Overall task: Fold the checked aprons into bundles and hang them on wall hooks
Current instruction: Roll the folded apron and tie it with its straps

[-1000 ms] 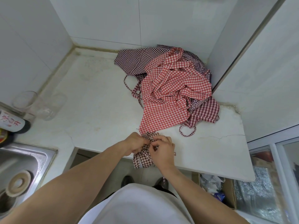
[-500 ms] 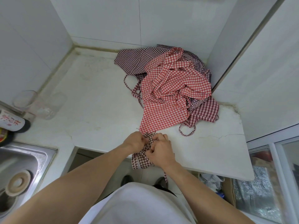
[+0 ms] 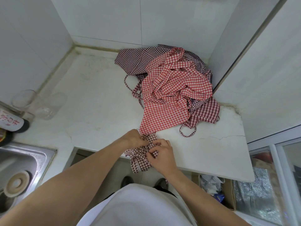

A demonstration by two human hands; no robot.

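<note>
1. Head view: the left hand [image 3: 134, 138] and right hand [image 3: 160, 153] are both pinching a dark checked apron bundle [image 3: 143, 154] at the near edge of the white bench [image 3: 101, 101].
2. A heap of red and dark checked aprons [image 3: 172, 88] is lying just behind it, toward the corner.

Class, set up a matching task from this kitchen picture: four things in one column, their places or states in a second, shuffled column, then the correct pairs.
Things
1. dark checked bundle
2. red checked apron
3. sink
4. clear glass

Places or states
A. crumpled on top of the pile in the worktop corner
B. set into the counter at far left
C. gripped by both hands at the worktop's front edge
D. lying on its side on the worktop near the left wall

Pairs: 1-C, 2-A, 3-B, 4-D
</note>
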